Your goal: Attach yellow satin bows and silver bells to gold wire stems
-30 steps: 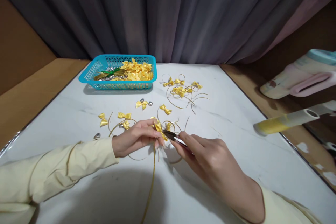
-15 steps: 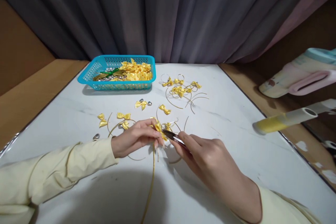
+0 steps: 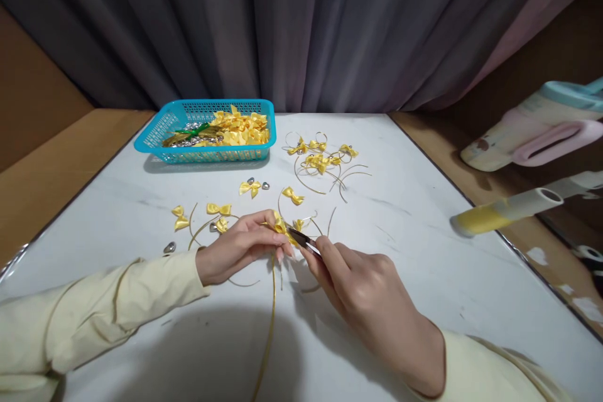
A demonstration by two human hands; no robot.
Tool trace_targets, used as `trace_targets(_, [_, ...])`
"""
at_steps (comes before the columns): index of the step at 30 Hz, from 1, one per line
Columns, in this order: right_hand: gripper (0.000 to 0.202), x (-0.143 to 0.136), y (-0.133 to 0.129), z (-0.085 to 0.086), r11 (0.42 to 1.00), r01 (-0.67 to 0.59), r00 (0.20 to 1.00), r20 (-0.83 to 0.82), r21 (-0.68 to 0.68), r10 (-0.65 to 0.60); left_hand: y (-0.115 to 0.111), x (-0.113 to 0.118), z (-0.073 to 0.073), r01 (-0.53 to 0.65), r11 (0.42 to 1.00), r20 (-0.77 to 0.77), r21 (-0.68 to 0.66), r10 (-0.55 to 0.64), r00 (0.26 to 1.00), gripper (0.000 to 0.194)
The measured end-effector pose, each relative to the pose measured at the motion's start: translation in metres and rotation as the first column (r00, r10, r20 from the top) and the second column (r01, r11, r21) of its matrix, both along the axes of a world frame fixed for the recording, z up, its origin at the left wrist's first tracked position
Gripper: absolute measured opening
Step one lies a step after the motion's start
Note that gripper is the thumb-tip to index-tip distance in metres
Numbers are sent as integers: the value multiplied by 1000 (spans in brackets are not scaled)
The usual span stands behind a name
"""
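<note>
Between thumb and fingers, my left hand (image 3: 245, 242) pinches a yellow ribbon bow (image 3: 279, 224). A long gold cord (image 3: 272, 308) hangs below these fingers and runs toward me over the table. My right hand (image 3: 367, 289) is closed around dark-jawed pliers (image 3: 299, 237), whose tips touch the bow; their handles are mostly hidden in the palm. Whether the jaws grip anything cannot be made out. Around my left hand lie more yellow bows (image 3: 219, 208), a silver heart bead (image 3: 169, 247) and thin gold cord pieces.
A blue basket (image 3: 211, 152) of yellow bows, silver beads and gold cord tied with green stands at the back left. Bows with wire loops (image 3: 320, 162) lie back right. A tumbler (image 3: 532, 129) and a yellow-and-white tube (image 3: 509, 212) are at the right edge.
The view has shifted slightly, so most things appear a little further left. My right hand with the pliers has tilted slightly at the bow; my left hand keeps its pinch.
</note>
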State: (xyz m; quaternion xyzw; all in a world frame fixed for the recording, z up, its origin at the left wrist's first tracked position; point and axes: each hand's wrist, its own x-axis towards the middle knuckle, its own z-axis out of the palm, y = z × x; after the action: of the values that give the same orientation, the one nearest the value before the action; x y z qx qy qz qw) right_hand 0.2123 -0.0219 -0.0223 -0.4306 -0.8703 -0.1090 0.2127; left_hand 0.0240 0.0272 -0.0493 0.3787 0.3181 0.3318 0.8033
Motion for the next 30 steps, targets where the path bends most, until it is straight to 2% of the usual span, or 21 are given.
trace_targets(3, [31, 0, 1, 0, 1000, -2, 1000, -29, -20, 1, -1, -1, 0, -19, 1000, -4, 2, 19, 1000, 20])
trace_targets(8, [32, 3, 1, 3, 979, -1, 990, -136, -202, -27, -1, -1, 0, -32, 999, 5, -26, 32, 999, 23])
trace_targets(11, [31, 5, 1, 4, 964, -3, 984, -172, -266, -44, 0, 0, 1, -32, 999, -8, -27, 32, 999, 23])
trace_targets(18, [24, 9, 3, 5, 959, -16, 967, -250, -284, -58, 1, 1, 2, -68, 997, -31, -34, 67, 997, 20])
trace_targets(30, [26, 5, 4, 6, 934, -32, 961, -268, -356, -69, 1, 1, 1, -28, 999, 0, -26, 28, 1000, 22])
